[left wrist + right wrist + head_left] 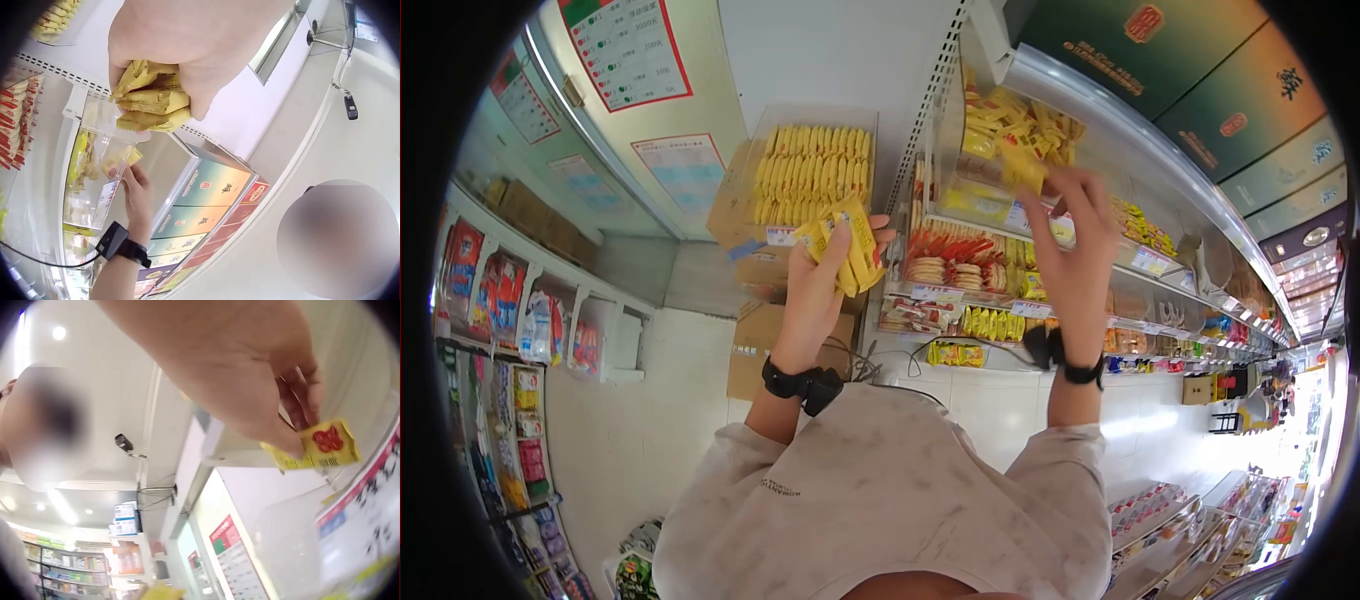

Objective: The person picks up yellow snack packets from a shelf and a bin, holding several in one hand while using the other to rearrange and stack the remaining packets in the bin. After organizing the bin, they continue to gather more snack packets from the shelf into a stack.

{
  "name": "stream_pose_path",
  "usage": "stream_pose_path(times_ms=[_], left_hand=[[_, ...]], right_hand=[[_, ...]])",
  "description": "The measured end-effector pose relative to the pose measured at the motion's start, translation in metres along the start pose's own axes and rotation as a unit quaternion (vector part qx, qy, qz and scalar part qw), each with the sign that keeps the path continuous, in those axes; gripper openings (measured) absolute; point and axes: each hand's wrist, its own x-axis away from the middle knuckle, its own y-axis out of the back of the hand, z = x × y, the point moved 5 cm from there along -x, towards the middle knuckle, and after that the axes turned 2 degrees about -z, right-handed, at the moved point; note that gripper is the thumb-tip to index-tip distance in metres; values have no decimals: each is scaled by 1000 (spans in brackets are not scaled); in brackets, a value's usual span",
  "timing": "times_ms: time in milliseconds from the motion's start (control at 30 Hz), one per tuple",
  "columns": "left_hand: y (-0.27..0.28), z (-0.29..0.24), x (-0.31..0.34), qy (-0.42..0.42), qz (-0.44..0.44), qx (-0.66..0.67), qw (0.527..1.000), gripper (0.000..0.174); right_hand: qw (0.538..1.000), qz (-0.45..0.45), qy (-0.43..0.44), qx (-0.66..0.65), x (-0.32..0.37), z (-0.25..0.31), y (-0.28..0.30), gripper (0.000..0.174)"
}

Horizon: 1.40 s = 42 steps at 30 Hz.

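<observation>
My left hand (815,290) grips several yellow packets (847,250), fanned out side by side; in the left wrist view the packets (153,100) sit between thumb and fingers. At the upper shelf bin, my right hand (1078,245) pinches one yellow packet (1022,168) by its end. The right wrist view shows this packet (328,445) with a red print, held by the thumb (284,434) and fingers. Loose yellow packets (1025,125) lie in the clear bin beyond. A clear box (815,170) of yellow packets in neat rows stands past the left hand.
Price tags (1150,262) line the shelf edges. Below the bin are trays of round biscuits (967,273). Green and orange gift boxes (1250,100) stand on top of the shelving. A cardboard box (755,350) and cables lie by the floor; another rack (530,420) is at the left.
</observation>
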Motion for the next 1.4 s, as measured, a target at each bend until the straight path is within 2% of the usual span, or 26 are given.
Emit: stream_pose_path(times_ms=[33, 67, 100, 167, 300, 367, 500, 600, 667, 733, 767, 833, 900, 967, 1033, 1133, 1233, 1400], left_hand=[[-4, 1, -2, 3, 11, 10, 1000, 42], [-7, 2, -1, 9, 25, 18, 999, 42], [-10, 5, 1, 26, 35, 39, 998, 41], [-3, 23, 4, 46, 15, 53, 997, 40], [5, 40, 4, 74, 4, 56, 996, 38], [15, 46, 4, 54, 20, 32, 998, 39], [26, 46, 6, 35, 63, 4, 997, 43], [19, 32, 6, 42, 52, 21, 998, 47], [11, 23, 7, 50, 33, 40, 997, 48], [12, 21, 7, 42, 25, 18, 999, 49], [12, 19, 7, 39, 23, 7, 999, 50], [9, 17, 9, 39, 20, -3, 999, 50], [8, 17, 10, 40, 26, -10, 999, 51], [9, 18, 10, 40, 38, -13, 998, 51], [10, 17, 12, 40, 33, -22, 998, 51], [13, 15, 11, 32, 30, -28, 999, 50], [11, 10, 13, 24, 16, -31, 999, 48], [18, 11, 12, 18, 30, -49, 998, 47]], right_hand=[[996, 15, -45, -72, 13, 12, -3, 27], [966, 41, -128, -221, 27, 20, -16, 27], [906, 60, -209, -362, 40, 26, -31, 27], [854, 100, -228, -456, 56, 25, -63, 28], [889, 76, -211, -399, 76, 10, -95, 30], [911, 68, -186, -362, 79, 8, -94, 31], [889, 105, -220, -389, 82, 10, -94, 32], [927, 90, -159, -327, 69, 14, -73, 30], [934, 46, -146, -323, 49, 3, -47, 26], [959, -28, -110, -261, 27, -19, -17, 22], [968, -23, -128, -213, 12, -28, -1, 21], [992, 11, -59, -109, -17, -49, 16, 23], [980, 119, -103, -118, -28, -92, 8, 29], [949, 257, -155, -99, -32, -132, -3, 36], [883, 415, -214, -53, -28, -163, -14, 42], [847, 499, -177, -46, -23, -178, -29, 39], [788, 587, -171, 73, -21, -213, -45, 40], [800, 572, -132, 123, -20, -216, -53, 40]])
